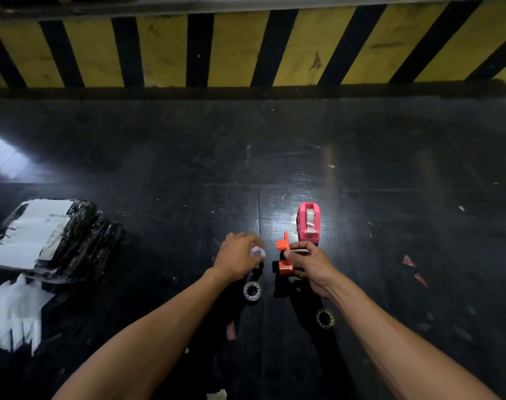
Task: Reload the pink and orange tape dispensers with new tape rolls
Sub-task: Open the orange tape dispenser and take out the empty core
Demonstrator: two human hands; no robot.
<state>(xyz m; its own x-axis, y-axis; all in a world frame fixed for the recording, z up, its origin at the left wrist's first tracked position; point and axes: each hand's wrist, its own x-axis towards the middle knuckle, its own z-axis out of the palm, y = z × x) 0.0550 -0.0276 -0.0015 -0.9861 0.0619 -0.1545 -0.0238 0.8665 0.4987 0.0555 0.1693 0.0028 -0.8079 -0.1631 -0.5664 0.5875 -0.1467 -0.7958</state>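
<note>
The pink tape dispenser (309, 222) stands upright on the black floor with a clear tape roll in it. Just in front of it, my right hand (311, 265) grips the orange tape dispenser (283, 256), lifted a little off the floor. My left hand (236, 255) holds a small clear tape roll (257, 252) at its fingertips, just left of the orange dispenser. Another clear tape roll (252, 291) lies flat on the floor under my left wrist. A dark, empty-looking roll core (325, 318) lies beside my right forearm.
A black plastic-wrapped parcel (48, 238) with white labels lies at the left, with white paint marks (12, 319) on the floor below it. A yellow and black striped kerb (246, 50) runs across the back. Small red scraps (415, 269) lie at the right.
</note>
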